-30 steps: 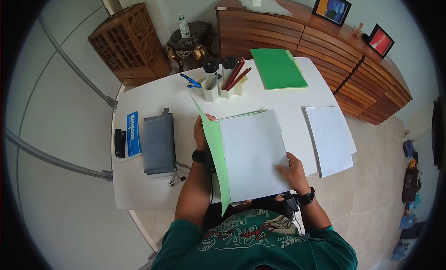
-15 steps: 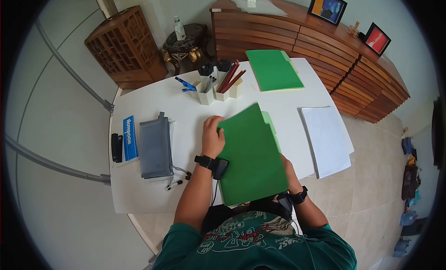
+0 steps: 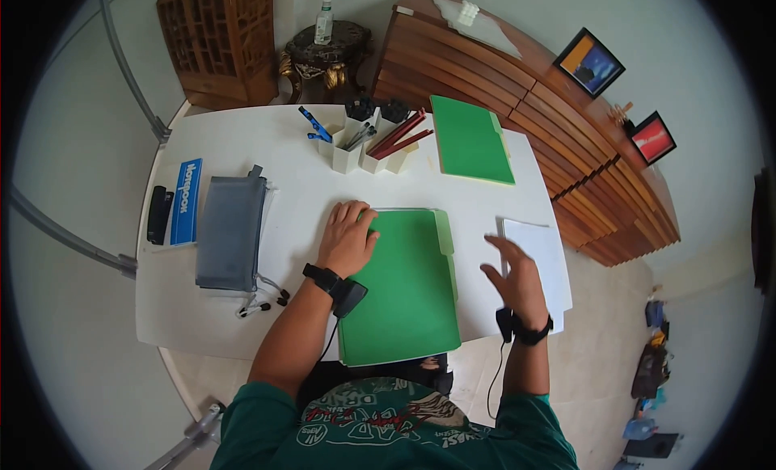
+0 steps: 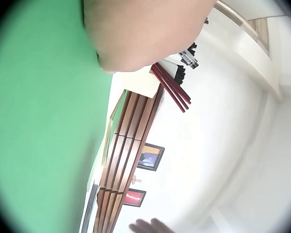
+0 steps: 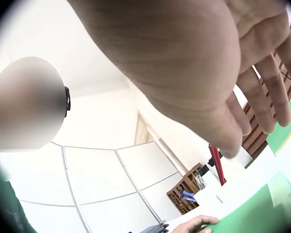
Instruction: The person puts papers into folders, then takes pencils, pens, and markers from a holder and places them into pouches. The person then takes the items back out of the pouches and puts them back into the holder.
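Note:
A closed green folder point(image 3: 408, 288) with a light green tab on its right side lies at the table's front edge, in front of the person. My left hand point(image 3: 347, 240) rests on its upper left corner, fingers loosely extended. In the left wrist view, the green cover point(image 4: 43, 116) fills the left side beside that hand. My right hand point(image 3: 521, 288) is raised to the right of the folder, fingers spread and holding nothing. It overlaps a stack of white paper point(image 3: 537, 248) in the head view. The right wrist view shows its open palm point(image 5: 199, 73).
Hexagonal white holders point(image 3: 347, 160) with pens and red pencils stand at the back. Another green folder point(image 3: 473, 143) lies back right. On the left are a grey zip pouch point(image 3: 230, 231), a blue notebook point(image 3: 186, 202), a black stapler point(image 3: 159, 214) and a white cable point(image 3: 255, 307).
The folder was held open with white paper inside, then closed over and lowered onto the table. My right hand has let go and moved right; the left stays at the folder's edge.

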`<state>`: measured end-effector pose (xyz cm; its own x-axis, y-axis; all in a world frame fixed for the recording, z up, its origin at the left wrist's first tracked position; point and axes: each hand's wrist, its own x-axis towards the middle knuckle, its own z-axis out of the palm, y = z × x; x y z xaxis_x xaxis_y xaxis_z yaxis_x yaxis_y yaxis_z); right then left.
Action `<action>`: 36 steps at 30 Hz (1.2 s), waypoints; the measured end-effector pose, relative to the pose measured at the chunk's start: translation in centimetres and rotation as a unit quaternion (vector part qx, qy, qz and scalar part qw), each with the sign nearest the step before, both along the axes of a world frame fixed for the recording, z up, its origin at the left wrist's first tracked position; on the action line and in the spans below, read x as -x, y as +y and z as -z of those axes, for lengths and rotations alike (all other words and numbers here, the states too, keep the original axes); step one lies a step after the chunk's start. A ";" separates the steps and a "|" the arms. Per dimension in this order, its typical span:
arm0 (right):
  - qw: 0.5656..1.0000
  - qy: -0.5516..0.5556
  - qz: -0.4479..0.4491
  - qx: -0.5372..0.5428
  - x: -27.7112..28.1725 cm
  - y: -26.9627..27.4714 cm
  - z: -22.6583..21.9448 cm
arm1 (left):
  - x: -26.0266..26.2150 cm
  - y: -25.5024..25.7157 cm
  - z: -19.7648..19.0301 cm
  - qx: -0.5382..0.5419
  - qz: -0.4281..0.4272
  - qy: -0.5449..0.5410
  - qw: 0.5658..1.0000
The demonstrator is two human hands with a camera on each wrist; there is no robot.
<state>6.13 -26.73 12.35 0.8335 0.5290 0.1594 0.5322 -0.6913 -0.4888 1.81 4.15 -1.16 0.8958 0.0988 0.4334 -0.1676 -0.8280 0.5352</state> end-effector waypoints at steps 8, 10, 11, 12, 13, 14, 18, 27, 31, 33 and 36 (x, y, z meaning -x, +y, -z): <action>0.984 -0.080 -0.043 0.155 -21.2 5.2 8.4 | 0.0 0.1 0.3 -0.007 -0.015 0.003 1.000; 0.984 -0.060 -0.036 0.165 -23.5 5.5 9.4 | 0.0 0.1 0.2 -0.001 -0.012 0.009 1.000; 0.984 -0.038 -0.024 0.175 -24.7 5.7 9.7 | -0.1 0.2 0.1 0.003 -0.021 0.008 1.000; 0.990 0.022 -0.017 0.140 -25.5 5.4 9.9 | -0.1 0.3 0.2 -0.001 -0.018 0.005 1.000; 0.989 0.023 -0.025 0.146 -25.9 5.3 9.8 | 0.0 0.2 0.2 -0.003 -0.014 0.004 1.000; 0.988 0.010 -0.029 0.149 -26.2 5.0 9.8 | 0.1 0.2 0.2 0.003 -0.020 0.008 1.000; 0.990 0.008 -0.068 0.123 -28.2 3.1 10.5 | 0.0 0.4 -0.1 0.011 -0.009 0.017 1.000; 0.974 -0.157 -0.087 0.137 -27.0 3.2 12.0 | 0.0 0.2 0.5 0.008 -0.011 -0.004 1.000; 0.976 -0.199 0.073 0.057 -26.9 3.1 10.0 | 0.1 0.4 0.6 0.015 -0.013 -0.007 1.000; 0.952 -0.295 0.061 -0.048 -24.8 2.1 6.6 | 0.1 0.5 0.6 0.021 -0.011 0.001 1.000; 0.921 -0.358 0.089 -0.124 -15.2 1.0 0.6 | -0.3 0.7 1.3 0.050 0.000 -0.005 0.999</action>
